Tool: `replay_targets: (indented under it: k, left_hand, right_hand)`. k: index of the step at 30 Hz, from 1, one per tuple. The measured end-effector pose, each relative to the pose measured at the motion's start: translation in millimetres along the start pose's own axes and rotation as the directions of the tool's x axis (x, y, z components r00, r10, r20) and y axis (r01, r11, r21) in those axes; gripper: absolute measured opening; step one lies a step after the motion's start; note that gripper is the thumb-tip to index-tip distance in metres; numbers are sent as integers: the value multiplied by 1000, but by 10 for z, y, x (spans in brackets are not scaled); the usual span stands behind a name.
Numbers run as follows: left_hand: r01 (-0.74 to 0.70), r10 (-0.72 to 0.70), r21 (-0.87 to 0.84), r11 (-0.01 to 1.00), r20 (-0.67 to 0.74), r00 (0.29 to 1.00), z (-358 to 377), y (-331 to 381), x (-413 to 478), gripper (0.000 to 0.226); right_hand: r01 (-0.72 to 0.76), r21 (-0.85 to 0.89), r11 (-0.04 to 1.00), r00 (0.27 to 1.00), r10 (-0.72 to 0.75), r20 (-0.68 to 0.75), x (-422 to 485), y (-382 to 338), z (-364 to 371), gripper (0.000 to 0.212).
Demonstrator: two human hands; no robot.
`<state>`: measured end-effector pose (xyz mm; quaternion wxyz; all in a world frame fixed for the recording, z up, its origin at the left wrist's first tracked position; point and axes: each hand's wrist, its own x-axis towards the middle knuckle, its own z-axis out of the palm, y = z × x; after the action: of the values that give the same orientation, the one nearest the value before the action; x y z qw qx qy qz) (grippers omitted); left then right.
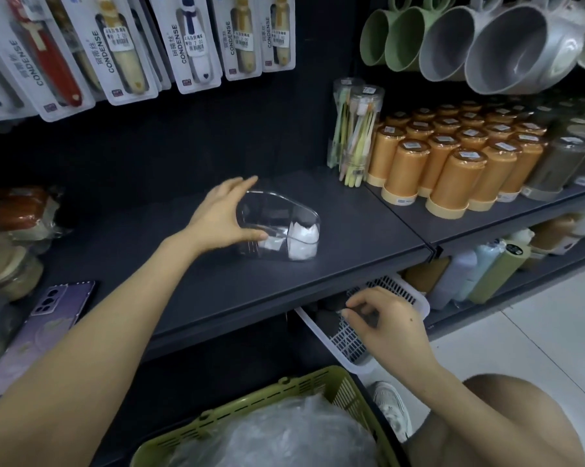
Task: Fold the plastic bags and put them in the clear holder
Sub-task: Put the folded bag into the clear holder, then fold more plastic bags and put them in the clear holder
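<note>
the clear holder (277,224) stands upright on the dark shelf (351,237), about mid-depth and clear of the front edge. inside it, at its right end, sits a folded white bag (303,242) pressed against the wall, and a smaller folded piece (268,245) lies low beside it toward the left. the left hand (223,219) grips the holder's left end: the thumb lies on the near wall low down, and the fingers reach over the far rim, spread wide to span it.

the right hand (389,323) is lower, below the shelf edge, over a white slotted basket (417,299) that sticks out from the level underneath. its fingers are curled downward with the tips close together; whether they pinch anything i cannot tell, as the tips are dark and blurred against the basket's contents.

nearest the camera, a green basket (250,396) holds a heap of loose, crumpled plastic bags (277,436), well apart from the holder.

on the shelf's left front corner lies a phone (57,305) in a purple case, camera side up. to the right, on the next shelf section, stand rows of orange cups (459,180), upside down, with two clear toothbrush tubes (355,129) just beside them. carded packs (196,42) hang above the shelf, and mugs (506,52) hang at upper right. a white shoe (392,406) shows on the floor.
</note>
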<state>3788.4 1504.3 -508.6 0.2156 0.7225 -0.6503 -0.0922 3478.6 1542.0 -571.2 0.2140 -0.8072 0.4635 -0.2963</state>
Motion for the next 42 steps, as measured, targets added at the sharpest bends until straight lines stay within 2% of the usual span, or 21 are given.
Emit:
replay_targets:
  k: [2, 5, 7, 9, 11, 12, 13, 16, 19, 22, 24, 26, 28, 30, 33, 35, 37, 40, 42]
  left_hand:
    - [39, -39, 4, 999, -87, 995, 27, -9, -177, 104]
    - [81, -79, 5, 997, -179, 981, 109, -83, -601, 86]
    - [103, -97, 19, 994, -200, 975, 185, -156, -960, 75]
    - [131, -125, 22, 991, -196, 973, 258, -234, -1315, 66]
    - [137, -129, 20, 990, -218, 967, 308, -294, -1654, 57]
    - [125, -114, 27, 992, -254, 961, 319, -308, -1811, 53]
    - [111, -96, 33, 993, -302, 949, 325, -307, -1961, 50]
    - [99, -91, -2, 995, -415, 905, 319, -232, -2333, 44]
    - [82, -93, -45, 996, -374, 923, 370, -178, -2556, 38]
    - [63, -106, -186, 981, -235, 966, 455, -97, -2655, 39]
    - [41, -95, -259, 965, -198, 976, 489, 14, -2664, 39]
    - [36, -103, -295, 955, -216, 971, 497, 154, -2663, 39]
    - [75, -188, -370, 926, -278, 942, 471, 317, -2672, 41]
    - [156, -338, -523, 838, -274, 900, 400, 502, -2676, 46]
    - [239, -491, -758, 607, -121, 863, 270, 711, -2616, 59]
    - [224, -511, -858, 462, -51, 858, 189, 774, -2533, 70]
    - [213, -494, -896, 390, -9, 869, 124, 796, -2460, 73]
    - [123, -470, -938, 323, -46, 882, 87, 737, -2417, 48]
    - [62, -478, -944, 325, -107, 872, 83, 650, -2420, 30]
  right_hand:
    - [-13, -33, 999, 997, 15, 72, -174, -5, 64, 6]
    - [-59, -147, 987, 943, 104, 316, -430, 46, 265, 15]
    - [-50, -300, 953, 841, 202, 501, -557, 113, 469, 28]
    - [-1, -414, 910, 709, 292, 642, -653, 193, 691, 45]
    - [-3, -488, 873, 589, 396, 705, -759, 273, 891, 59]
    - [5, -522, 853, 565, 429, 705, -819, 309, 983, 59]
    - [29, -556, 831, 574, 441, 690, -872, 338, 1056, 52]
    - [82, -623, 778, 679, 414, 606, -953, 348, 1188, 24]
    - [89, -548, 832, 736, 316, 599, -822, 131, 1013, 16]
    - [120, -332, 936, 781, 117, 614, -610, -231, 585, 15]
    - [49, -79, 996, 766, 13, 643, -499, -494, 292, 15]
    - [-63, 169, 984, 784, -56, 618, -415, -724, 70, 16]
    - [-156, 362, 919, 847, -64, 527, -369, -897, -58, 19]
    - [-190, 513, 837, 905, -54, 422, -341, -1017, -101, 24]
    - [-147, 608, 780, 949, -63, 310, -348, -1171, -37, 30]
    - [-84, 608, 790, 953, -115, 280, -387, -1266, 73, 31]
    - [-36, 595, 803, 937, -179, 299, -432, -1333, 183, 34]
    - [-74, 596, 799, 876, -234, 423, -428, -1368, 254, 58]
    - [-161, 662, 732, 849, -239, 471, -383, -1371, 235, 63]
